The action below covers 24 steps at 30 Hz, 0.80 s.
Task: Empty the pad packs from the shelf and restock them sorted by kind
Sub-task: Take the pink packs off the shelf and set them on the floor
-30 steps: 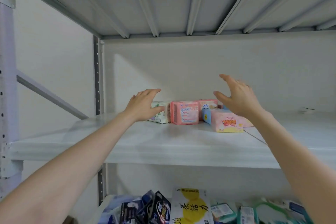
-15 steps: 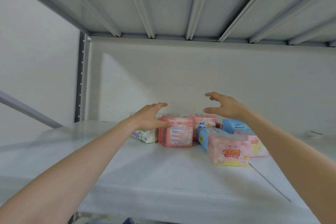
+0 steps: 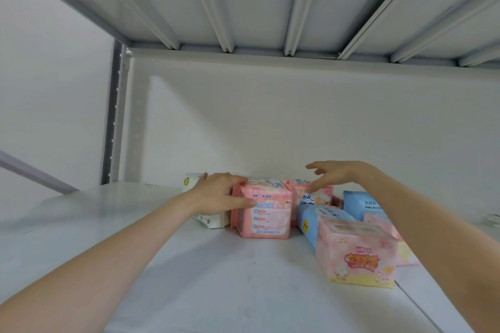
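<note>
At the back of the white shelf, furthest left, a white pack lies partly behind the left hand, whose fingers and thumb clasp the top left corner of an upright pink pack. Just right of it a second pink pack stands under the right hand, which hovers with fingers spread, holding nothing. Further right lie two blue packs, and nearest the front a pale pink pack.
</note>
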Motion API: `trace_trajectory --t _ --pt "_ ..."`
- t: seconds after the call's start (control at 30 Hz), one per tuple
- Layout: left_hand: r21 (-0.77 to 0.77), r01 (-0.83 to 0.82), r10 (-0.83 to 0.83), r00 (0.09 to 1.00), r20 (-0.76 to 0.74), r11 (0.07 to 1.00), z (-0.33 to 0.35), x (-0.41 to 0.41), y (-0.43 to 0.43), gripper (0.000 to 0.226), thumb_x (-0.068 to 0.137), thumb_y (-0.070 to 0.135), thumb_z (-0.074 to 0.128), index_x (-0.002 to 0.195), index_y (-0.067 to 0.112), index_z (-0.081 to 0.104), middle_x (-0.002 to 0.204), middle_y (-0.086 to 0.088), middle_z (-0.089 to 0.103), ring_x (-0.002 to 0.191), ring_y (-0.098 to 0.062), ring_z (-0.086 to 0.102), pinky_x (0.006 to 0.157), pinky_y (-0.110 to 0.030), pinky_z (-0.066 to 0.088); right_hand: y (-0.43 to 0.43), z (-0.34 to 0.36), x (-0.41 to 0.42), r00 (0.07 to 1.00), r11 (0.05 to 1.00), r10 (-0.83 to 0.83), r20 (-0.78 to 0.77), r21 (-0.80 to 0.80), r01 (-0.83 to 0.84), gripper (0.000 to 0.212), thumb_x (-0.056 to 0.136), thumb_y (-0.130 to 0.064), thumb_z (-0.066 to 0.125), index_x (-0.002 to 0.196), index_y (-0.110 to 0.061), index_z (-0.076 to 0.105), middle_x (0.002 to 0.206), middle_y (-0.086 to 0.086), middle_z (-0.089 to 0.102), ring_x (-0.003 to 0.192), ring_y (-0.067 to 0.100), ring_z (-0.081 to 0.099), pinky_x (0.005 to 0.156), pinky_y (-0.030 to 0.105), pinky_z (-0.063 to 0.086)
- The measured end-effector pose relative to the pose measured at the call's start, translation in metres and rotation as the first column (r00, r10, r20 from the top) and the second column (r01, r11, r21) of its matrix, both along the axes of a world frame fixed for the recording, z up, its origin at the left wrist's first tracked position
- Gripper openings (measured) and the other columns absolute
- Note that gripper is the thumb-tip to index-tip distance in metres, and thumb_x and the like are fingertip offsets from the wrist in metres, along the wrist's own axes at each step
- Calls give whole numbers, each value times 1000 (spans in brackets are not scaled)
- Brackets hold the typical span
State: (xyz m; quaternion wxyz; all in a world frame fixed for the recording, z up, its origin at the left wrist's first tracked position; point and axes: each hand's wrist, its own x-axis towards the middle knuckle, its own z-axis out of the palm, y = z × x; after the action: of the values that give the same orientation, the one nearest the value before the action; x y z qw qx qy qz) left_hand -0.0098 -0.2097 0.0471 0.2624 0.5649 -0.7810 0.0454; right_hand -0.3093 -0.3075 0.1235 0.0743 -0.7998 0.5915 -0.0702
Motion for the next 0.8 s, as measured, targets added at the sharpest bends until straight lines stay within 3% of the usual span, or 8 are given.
trace_trajectory --t 0.1,0.23,0.33,0.43,0.5,0.6,0.7,0.8 --pt "5 -14 14 1000 3 1000 0 -2 -1 66 83 67 55 141 37 43 145 8 46 141 -16 31 117 -53 6 -8 -6 -2 1000 998 -11 -22 62 12 106 64 -62 77 150 -34 22 154 -2 33 140 22 32 116 46 26" --pt "38 -13 14 999 -29 999 2 -5 6 75 71 74 54 135 35 49 138 12 52 132 -16 42 116 -52 16 -7 -12 -7 1000 999 1 -24 41 0 100 61 -58 79 146 -28 35 147 -8 38 133 18 37 109 40 35" --pt "60 -38 42 997 -72 997 4 -9 11 73 68 75 58 128 34 51 129 11 58 123 -18 49 113 -47 24 -3 -14 -9 1000 1000 -11 9 20 11 95 56 -56 82 138 -27 45 135 -9 47 121 17 46 99 35 42" --pt "59 -29 36 992 -118 998 4 -10 12 57 76 65 67 120 32 53 119 11 61 116 -18 51 111 -46 28 -1 -15 -10 999 999 -8 48 32 6 73 48 -56 84 111 -22 67 114 -3 65 100 18 60 85 34 51" --pt "77 -2 15 984 -176 997 4 -10 13 59 68 66 71 113 32 55 114 12 60 113 -17 53 109 -45 32 2 -15 -9 998 999 -15 65 46 12 72 42 -57 86 101 -19 71 104 3 69 85 18 61 73 30 48" --pt "86 45 -18 956 -294 995 4 -9 14 64 53 65 73 106 33 57 113 13 61 114 -15 54 108 -41 36 9 -18 -6 994 998 -37 107 56 31 76 39 -54 87 99 -10 71 97 10 71 76 20 60 70 31 45" --pt "96 111 -66 923 -379 989 5 -6 13 72 53 52 86 116 31 57 119 13 59 118 -12 53 109 -40 37 17 -17 -5 988 999 -32 153 -25 36 76 40 -54 87 97 -8 67 88 7 68 73 20 58 68 31 42" --pt "106 118 -74 934 -350 987 8 -7 15 99 46 54 86 135 28 49 129 16 51 129 -11 45 114 -40 31 28 -5 -9 974 988 -9 225 -147 43 65 49 -51 88 93 -14 60 93 2 61 80 17 55 66 31 41"
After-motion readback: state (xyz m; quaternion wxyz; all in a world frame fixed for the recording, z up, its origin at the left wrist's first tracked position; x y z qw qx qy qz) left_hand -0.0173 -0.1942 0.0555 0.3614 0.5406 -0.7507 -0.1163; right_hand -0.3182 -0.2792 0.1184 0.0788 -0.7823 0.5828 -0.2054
